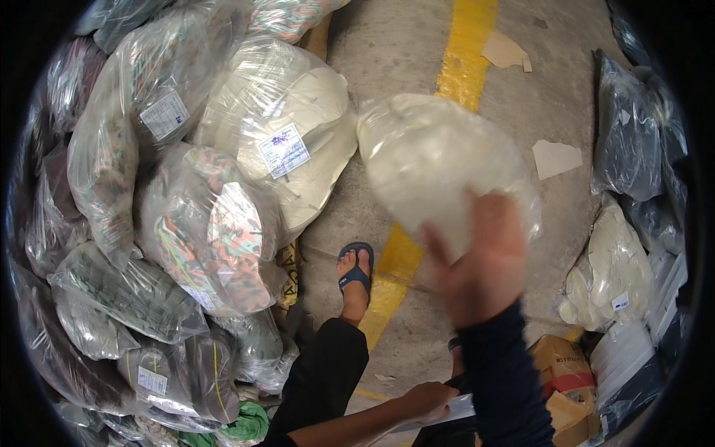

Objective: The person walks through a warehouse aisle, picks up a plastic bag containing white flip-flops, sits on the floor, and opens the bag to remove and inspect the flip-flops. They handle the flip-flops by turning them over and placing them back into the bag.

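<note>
A clear plastic bag of cream-coloured pieces (439, 153) is in the middle, somewhat blurred. My right hand (488, 257), in a dark navy sleeve, reaches over the bag's near edge. Motion smears this hand; its thumb stands apart from the fingers, and I cannot make out whether the fingertips touch the plastic. Low in the view, my bare left forearm crosses from the left. My left hand (428, 402) is closed on a whitish flat piece (458, 407), partly hidden by my right sleeve. Left of the blurred bag sits another cream bag (313, 97) with a white label (283, 151).
Several filled plastic bags (186, 231) are heaped along the left. On the right are a grey bag (625, 141), a cream bag (614, 261) and a cardboard box (562, 365). A yellow stripe (398, 261) and cardboard scraps (557, 159) mark the concrete floor beside my sandalled foot (355, 276).
</note>
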`<act>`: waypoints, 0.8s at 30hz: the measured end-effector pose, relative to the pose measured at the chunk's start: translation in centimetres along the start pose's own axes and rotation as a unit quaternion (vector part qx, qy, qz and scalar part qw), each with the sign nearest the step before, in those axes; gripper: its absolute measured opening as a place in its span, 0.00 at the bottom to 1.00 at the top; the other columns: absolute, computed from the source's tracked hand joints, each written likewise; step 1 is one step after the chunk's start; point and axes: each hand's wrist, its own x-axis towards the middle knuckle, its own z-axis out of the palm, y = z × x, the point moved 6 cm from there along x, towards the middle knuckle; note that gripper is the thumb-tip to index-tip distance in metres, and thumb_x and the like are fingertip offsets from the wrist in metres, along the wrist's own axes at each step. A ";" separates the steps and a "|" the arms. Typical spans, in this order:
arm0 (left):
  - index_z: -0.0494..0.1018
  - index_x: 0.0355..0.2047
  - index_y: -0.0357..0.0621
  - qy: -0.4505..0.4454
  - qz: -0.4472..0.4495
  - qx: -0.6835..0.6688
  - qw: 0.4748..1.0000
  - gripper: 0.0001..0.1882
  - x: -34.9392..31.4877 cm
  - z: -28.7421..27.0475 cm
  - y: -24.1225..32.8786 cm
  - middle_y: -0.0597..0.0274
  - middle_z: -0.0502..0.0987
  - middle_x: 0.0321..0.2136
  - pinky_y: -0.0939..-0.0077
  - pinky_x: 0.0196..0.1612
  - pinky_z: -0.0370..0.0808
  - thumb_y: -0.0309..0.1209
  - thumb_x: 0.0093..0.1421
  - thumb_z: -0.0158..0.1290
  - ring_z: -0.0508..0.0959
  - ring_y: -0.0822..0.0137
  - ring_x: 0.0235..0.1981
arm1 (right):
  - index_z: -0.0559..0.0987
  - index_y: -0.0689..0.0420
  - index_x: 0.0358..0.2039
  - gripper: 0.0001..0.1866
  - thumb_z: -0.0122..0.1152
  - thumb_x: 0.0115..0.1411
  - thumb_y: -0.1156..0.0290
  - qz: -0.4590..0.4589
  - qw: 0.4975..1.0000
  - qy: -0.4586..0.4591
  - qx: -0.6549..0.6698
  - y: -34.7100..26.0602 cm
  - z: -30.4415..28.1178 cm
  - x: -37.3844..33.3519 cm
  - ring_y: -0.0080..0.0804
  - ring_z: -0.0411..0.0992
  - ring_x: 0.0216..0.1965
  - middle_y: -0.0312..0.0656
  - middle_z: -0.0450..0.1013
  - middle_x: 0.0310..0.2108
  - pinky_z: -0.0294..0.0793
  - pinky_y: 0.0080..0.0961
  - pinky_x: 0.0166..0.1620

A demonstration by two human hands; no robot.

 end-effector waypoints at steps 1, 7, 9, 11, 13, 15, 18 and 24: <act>0.74 0.44 0.37 -0.053 -0.039 -0.021 0.998 0.17 0.2 0.8 -0.8 0.40 0.79 0.35 0.54 0.46 0.74 0.30 0.54 0.53 0.80 0.47 0.41 | 0.74 0.63 0.47 0.28 0.69 0.50 0.60 0.027 0.999 0.023 0.019 1.7 -0.8 1.8 0.51 0.69 0.45 0.55 0.69 0.42 0.70 0.40 0.47; 0.73 0.45 0.37 -0.044 -0.017 -0.040 0.998 0.17 0.1 0.4 -0.3 0.39 0.79 0.31 0.53 0.43 0.73 0.31 0.55 0.52 0.80 0.44 0.37 | 0.62 0.59 0.62 0.45 0.74 0.46 0.64 0.044 0.997 -0.041 -0.038 7.0 7.4 8.6 0.57 0.57 0.63 0.60 0.58 0.62 0.59 0.40 0.65; 0.73 0.45 0.37 -0.038 -0.013 -0.043 0.998 0.17 -0.1 -0.1 0.1 0.39 0.79 0.31 0.53 0.43 0.73 0.31 0.55 0.52 0.80 0.44 0.36 | 0.59 0.60 0.64 0.48 0.75 0.45 0.65 0.079 0.984 -0.139 -0.077 8.3 11.5 7.9 0.57 0.54 0.65 0.59 0.55 0.64 0.55 0.39 0.67; 0.73 0.45 0.36 -0.026 -0.007 -0.050 0.998 0.17 -0.5 -0.4 0.2 0.39 0.79 0.31 0.54 0.43 0.74 0.31 0.55 0.52 0.80 0.45 0.36 | 0.58 0.60 0.64 0.50 0.76 0.44 0.66 0.064 0.987 -0.117 -0.093 9.6 12.8 7.8 0.55 0.54 0.66 0.58 0.55 0.65 0.55 0.38 0.67; 0.73 0.45 0.36 -0.018 -0.004 -0.064 0.998 0.17 -0.9 -0.5 0.2 0.39 0.79 0.32 0.54 0.42 0.74 0.31 0.55 0.52 0.80 0.45 0.36 | 0.58 0.61 0.64 0.50 0.76 0.43 0.66 0.067 0.994 -0.084 -0.013 11.7 12.9 8.6 0.50 0.55 0.66 0.56 0.56 0.65 0.56 0.35 0.67; 0.73 0.45 0.36 -0.030 -0.010 -0.066 0.997 0.17 -1.2 -0.4 -0.1 0.39 0.79 0.32 0.54 0.42 0.74 0.31 0.55 0.52 0.80 0.45 0.36 | 0.63 0.56 0.63 0.45 0.75 0.45 0.67 0.071 0.993 -0.099 0.006 13.5 13.1 8.9 0.46 0.58 0.65 0.52 0.58 0.64 0.59 0.32 0.66; 0.73 0.45 0.37 -0.031 -0.001 -0.068 0.997 0.18 -1.7 -0.5 -0.3 0.40 0.79 0.32 0.54 0.42 0.74 0.31 0.56 0.52 0.80 0.46 0.35 | 0.66 0.51 0.62 0.42 0.74 0.46 0.64 0.085 0.985 -0.151 0.025 15.6 12.9 9.7 0.47 0.61 0.63 0.51 0.58 0.64 0.61 0.33 0.65; 0.74 0.45 0.39 -0.030 0.011 -0.073 0.997 0.17 -2.3 -0.4 -0.8 0.41 0.79 0.31 0.54 0.41 0.74 0.32 0.55 0.53 0.80 0.46 0.35 | 0.66 0.50 0.63 0.43 0.74 0.47 0.57 0.097 0.974 -0.203 -0.028 13.0 11.4 10.6 0.46 0.64 0.61 0.51 0.58 0.65 0.64 0.32 0.63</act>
